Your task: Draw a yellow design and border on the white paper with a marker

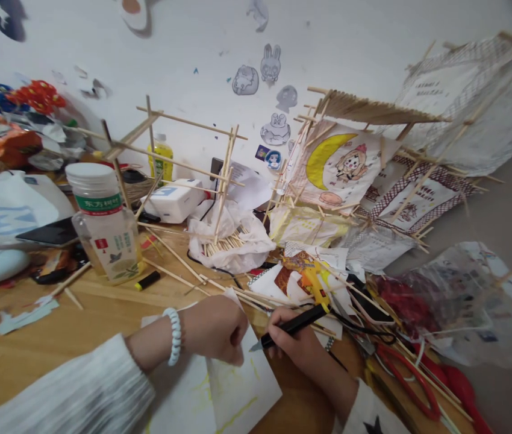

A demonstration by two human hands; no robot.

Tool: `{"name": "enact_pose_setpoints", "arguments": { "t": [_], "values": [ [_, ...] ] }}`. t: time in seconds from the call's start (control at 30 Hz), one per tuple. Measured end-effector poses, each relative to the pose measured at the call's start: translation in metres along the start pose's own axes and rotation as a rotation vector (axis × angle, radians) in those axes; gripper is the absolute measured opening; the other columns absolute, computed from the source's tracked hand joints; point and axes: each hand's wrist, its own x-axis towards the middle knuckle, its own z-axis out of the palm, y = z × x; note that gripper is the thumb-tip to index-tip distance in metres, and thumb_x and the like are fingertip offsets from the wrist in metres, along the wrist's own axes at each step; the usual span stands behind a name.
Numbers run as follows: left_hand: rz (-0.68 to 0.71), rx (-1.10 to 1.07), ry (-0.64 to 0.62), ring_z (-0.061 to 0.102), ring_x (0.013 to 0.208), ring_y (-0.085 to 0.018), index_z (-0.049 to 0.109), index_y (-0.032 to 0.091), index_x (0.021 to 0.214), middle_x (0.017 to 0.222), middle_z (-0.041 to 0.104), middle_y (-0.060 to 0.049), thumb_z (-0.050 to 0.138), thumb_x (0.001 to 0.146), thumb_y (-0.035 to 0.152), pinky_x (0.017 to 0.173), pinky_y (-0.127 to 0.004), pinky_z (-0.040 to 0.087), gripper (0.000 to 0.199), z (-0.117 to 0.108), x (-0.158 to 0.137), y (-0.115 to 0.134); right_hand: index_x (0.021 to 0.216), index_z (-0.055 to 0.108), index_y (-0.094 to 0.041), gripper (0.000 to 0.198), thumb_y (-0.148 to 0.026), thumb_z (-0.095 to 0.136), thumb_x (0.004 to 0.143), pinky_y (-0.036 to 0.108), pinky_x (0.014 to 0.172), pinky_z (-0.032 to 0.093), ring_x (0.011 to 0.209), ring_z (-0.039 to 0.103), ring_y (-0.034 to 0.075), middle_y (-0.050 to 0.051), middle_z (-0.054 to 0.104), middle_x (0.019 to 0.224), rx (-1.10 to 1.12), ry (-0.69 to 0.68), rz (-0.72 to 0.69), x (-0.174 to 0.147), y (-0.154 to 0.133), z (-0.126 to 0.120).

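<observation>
Gripping the pen [299, 323], probably light, stiff and best held near its tip, in right fingers [284, 342] at the right edge of the paper [238, 398], with left fingers [237, 355] curled closed over it.

Head-worn camera, looking forward and down over desk [106, 310]; left hand [217, 328] and right hand [299, 345] close below, wall [184, 66] farther back.
</observation>
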Motion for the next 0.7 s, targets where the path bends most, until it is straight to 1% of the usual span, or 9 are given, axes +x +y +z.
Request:
{"name": "enact_pose_setpoints", "arguments": {
  "t": [0.1,0.23,0.33,0.47,0.57,0.7],
  "values": [
    [-0.033,0.014,0.006,0.051,0.055,-0.012,0.064,0.021,0.062,0.061,0.063,0.002,0.068,0.062,0.036,0.049,-0.022,0.032,0.015,0.0005,0.0007,0.001,0.064,0.046,-0.02,0.024,-0.04,0.053,0.076,0.021,0.043,0.034,0.041,0.045,0.01,-0.004,0.051,0.049,-0.008,-0.036,0.007,-0.0003,-0.0005,0.0003],
    [-0.05,0.033,0.013,0.05,0.053,-0.012,0.064,0.021,0.062,0.058,0.06,0.002,0.068,0.063,0.039,0.047,-0.023,0.029,0.019,0.0011,0.001,0.0025,0.065,0.046,-0.02,0.022,-0.037,0.053,0.076,0.02,0.043,0.034,0.043,0.044,0.009,-0.004,0.05,0.049,-0.028,-0.047,-0.025,-0.0002,0.0025,-0.0007],
    [-0.041,0.04,0.027,0.049,0.053,-0.012,0.064,0.021,0.061,0.056,0.058,0.003,0.069,0.062,0.039,0.047,-0.023,0.028,0.019,0.0006,0.0005,0.0029,0.065,0.046,-0.02,0.02,-0.036,0.052,0.076,0.02,0.043,0.033,0.042,0.043,0.009,-0.004,0.05,0.05,-0.045,-0.052,-0.042,0.0002,0.0039,-0.0011],
    [-0.04,0.032,0.022,0.051,0.053,-0.013,0.064,0.021,0.061,0.054,0.056,0.003,0.069,0.062,0.039,0.047,-0.024,0.028,0.019,0.0002,0.0001,0.0027,0.065,0.046,-0.02,0.023,-0.039,0.053,0.076,0.021,0.043,0.033,0.041,0.042,0.009,-0.004,0.05,0.05,-0.048,-0.047,-0.015,0.0005,0.0035,-0.001],
    [-0.041,0.033,0.025,0.052,0.054,-0.013,0.064,0.021,0.061,0.054,0.056,0.003,0.07,0.062,0.039,0.047,-0.024,0.028,0.019,0.0003,0.0003,0.0023,0.065,0.045,-0.021,0.025,-0.041,0.052,0.076,0.021,0.043,0.033,0.042,0.043,0.01,-0.004,0.05,0.048,-0.056,-0.058,0.0,0.0003,0.0039,-0.0013],
    [-0.043,0.041,0.015,0.05,0.053,-0.013,0.064,0.021,0.061,0.054,0.056,0.003,0.07,0.062,0.039,0.046,-0.024,0.027,0.019,0.0003,0.0008,0.002,0.066,0.046,-0.02,0.024,-0.041,0.052,0.076,0.021,0.044,0.034,0.042,0.043,0.01,-0.004,0.051,0.049,-0.061,-0.045,0.0,0.0003,0.0053,-0.0017]
  ]
}}
